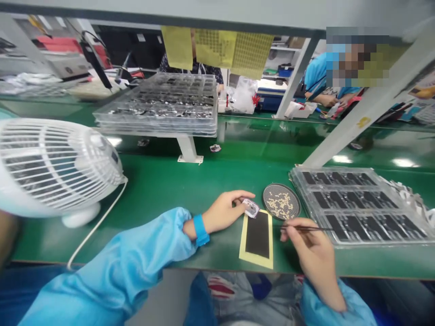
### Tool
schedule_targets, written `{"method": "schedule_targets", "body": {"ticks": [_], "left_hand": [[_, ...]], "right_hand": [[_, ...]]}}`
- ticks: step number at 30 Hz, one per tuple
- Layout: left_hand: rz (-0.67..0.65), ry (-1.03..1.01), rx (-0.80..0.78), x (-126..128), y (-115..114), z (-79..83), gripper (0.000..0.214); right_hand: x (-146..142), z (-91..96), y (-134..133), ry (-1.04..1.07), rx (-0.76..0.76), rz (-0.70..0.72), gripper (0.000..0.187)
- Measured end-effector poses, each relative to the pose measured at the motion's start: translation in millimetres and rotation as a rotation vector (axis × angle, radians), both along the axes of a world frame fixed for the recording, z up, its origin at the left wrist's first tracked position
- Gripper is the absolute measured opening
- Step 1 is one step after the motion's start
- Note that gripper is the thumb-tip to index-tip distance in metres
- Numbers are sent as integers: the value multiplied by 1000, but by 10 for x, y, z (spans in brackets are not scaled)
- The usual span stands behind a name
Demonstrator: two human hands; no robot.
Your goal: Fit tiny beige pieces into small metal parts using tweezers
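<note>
Head: part (251, 208) (pale-rimmed) in left hand (223, 211)

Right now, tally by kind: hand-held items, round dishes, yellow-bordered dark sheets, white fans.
Hand-held items: 2 (small part in the left hand, thin dark tool in the right hand)
Round dish: 1
Yellow-bordered dark sheet: 1
White fan: 1
Total: 5
</note>
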State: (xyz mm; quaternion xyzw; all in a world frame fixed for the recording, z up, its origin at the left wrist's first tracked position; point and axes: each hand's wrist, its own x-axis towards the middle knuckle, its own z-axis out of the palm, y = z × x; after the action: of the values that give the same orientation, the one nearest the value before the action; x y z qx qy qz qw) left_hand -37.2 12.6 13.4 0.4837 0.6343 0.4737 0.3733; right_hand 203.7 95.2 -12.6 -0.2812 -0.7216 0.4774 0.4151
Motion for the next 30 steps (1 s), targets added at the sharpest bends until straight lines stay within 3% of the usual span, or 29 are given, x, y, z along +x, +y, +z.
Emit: {"method": "schedule_targets", "body": {"ticks": [5,8,12,22,27,30], "left_hand": [[9,-130,-35,21,16,-14,28],[-38,-262,-39,74,6,-36,28],[-81,-364,-92,153,-28,-17,24],[-86,-291,-91,251,-67,-50,30],[-86,-212,-19,266,-76,-63,30],[-81,-153,15,252,-67,-70,29]], "right_hand": [[-201,-15,-17,78,90,55,8],[-179,-31,-12,119,159,82,11],[-121,-29,-31,203,129,82,18],[-168,32,-74,20,323,72,25],[-181,24,-87,-17,315,71,20],[-186,8,-59,8,195,98,13]]}}
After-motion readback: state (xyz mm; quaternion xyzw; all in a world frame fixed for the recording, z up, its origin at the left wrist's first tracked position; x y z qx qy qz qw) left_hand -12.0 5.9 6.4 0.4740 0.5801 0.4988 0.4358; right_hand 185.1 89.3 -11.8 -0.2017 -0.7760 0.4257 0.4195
